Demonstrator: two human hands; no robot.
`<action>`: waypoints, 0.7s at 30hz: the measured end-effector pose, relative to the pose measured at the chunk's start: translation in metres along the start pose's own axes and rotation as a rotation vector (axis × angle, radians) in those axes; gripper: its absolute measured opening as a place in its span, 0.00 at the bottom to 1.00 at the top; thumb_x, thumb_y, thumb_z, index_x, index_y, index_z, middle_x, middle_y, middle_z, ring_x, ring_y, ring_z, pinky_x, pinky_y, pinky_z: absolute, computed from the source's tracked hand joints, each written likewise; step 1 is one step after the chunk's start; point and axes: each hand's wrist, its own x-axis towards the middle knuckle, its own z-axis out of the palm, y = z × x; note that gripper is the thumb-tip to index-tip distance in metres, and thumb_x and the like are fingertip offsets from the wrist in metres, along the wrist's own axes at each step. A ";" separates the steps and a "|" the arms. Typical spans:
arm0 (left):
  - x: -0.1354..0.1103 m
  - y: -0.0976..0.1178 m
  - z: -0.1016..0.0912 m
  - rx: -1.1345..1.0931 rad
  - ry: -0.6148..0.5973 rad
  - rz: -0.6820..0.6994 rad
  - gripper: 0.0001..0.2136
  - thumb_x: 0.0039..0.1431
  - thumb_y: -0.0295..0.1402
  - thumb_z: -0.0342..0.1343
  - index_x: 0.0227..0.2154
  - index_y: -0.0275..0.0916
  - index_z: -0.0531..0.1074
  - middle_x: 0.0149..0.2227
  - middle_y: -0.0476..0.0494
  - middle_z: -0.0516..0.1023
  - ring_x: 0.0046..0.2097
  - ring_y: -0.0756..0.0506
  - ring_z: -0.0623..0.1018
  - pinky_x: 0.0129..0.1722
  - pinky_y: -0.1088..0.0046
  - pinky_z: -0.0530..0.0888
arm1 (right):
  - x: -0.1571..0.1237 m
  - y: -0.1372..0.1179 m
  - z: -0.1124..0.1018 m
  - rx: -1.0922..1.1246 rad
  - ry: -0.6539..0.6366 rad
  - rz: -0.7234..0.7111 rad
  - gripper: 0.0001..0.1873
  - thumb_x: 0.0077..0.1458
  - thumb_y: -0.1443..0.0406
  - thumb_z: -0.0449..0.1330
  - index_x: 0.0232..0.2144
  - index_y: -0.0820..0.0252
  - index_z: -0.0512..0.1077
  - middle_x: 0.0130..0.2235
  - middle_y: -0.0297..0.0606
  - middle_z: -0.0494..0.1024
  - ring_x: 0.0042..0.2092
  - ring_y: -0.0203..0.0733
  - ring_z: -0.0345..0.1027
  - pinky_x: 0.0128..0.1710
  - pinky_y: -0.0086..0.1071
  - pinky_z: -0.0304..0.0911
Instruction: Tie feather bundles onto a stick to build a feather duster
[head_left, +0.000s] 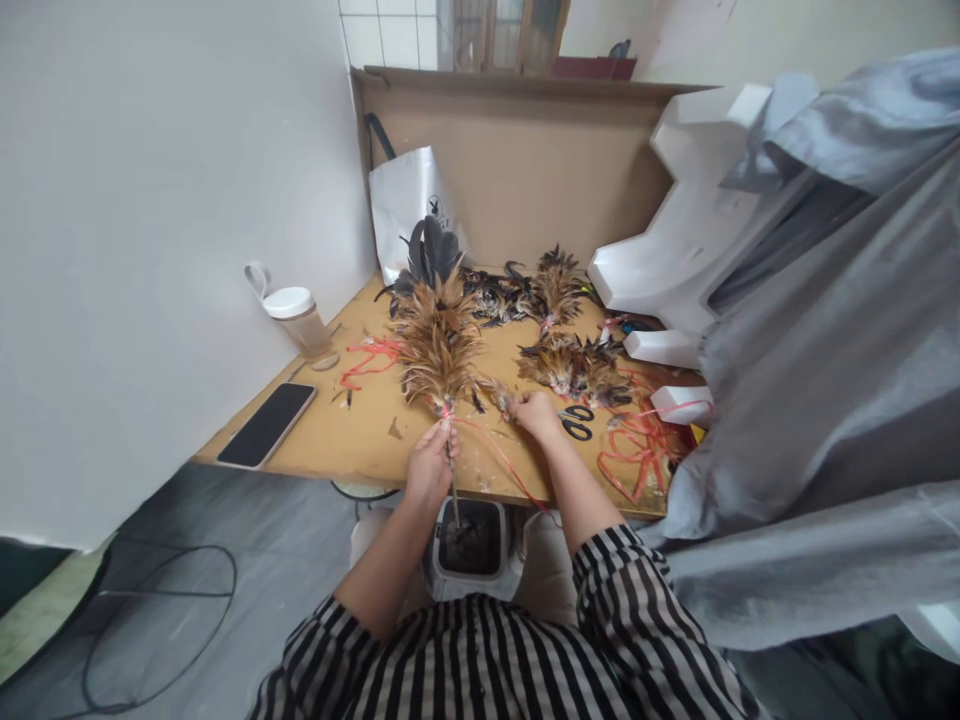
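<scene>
My left hand [430, 462] is closed around the stick of a brown feather duster [437, 345], just below the red string wound at the base of its feathers. The duster lies across the wooden table [352, 440] with its stick running down over the front edge. My right hand [534, 411] is closed in a pinch on a small tuft of feathers [501, 397] beside the duster's base. A red string [501, 462] trails from the duster toward me. More feather bundles [574, 365] lie just beyond my right hand. Black scissors [576, 421] rest to its right.
A phone [267, 424] lies at the table's left edge, with a white-lidded bottle [298, 316] behind it. A white bag [409, 205] leans on the back board. Grey cloth [825, 380] covers the right side. A white bin [472, 545] stands under the table edge. Red strings [637, 445] are scattered at the right.
</scene>
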 end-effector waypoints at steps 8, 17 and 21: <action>0.002 -0.001 0.000 0.019 0.012 0.007 0.11 0.38 0.29 0.66 0.26 0.31 0.72 0.21 0.49 0.69 0.22 0.57 0.65 0.18 0.82 0.57 | -0.019 -0.008 -0.003 0.963 -0.062 0.059 0.09 0.36 0.62 0.61 0.21 0.62 0.67 0.18 0.32 0.73 0.19 0.31 0.62 0.17 0.22 0.52; 0.000 -0.002 0.003 0.046 0.011 0.021 0.12 0.38 0.30 0.65 0.27 0.31 0.73 0.22 0.49 0.70 0.23 0.57 0.66 0.19 0.82 0.58 | -0.059 -0.051 0.004 1.359 -0.222 -0.067 0.18 0.32 0.67 0.67 0.29 0.59 0.65 0.22 0.27 0.72 0.23 0.32 0.67 0.24 0.26 0.63; 0.001 -0.005 0.003 0.052 0.007 0.044 0.12 0.38 0.30 0.65 0.28 0.31 0.74 0.24 0.47 0.72 0.23 0.57 0.66 0.20 0.83 0.58 | -0.065 -0.063 0.025 1.300 -0.167 -0.132 0.17 0.32 0.69 0.66 0.29 0.59 0.67 0.23 0.26 0.70 0.25 0.30 0.65 0.30 0.27 0.62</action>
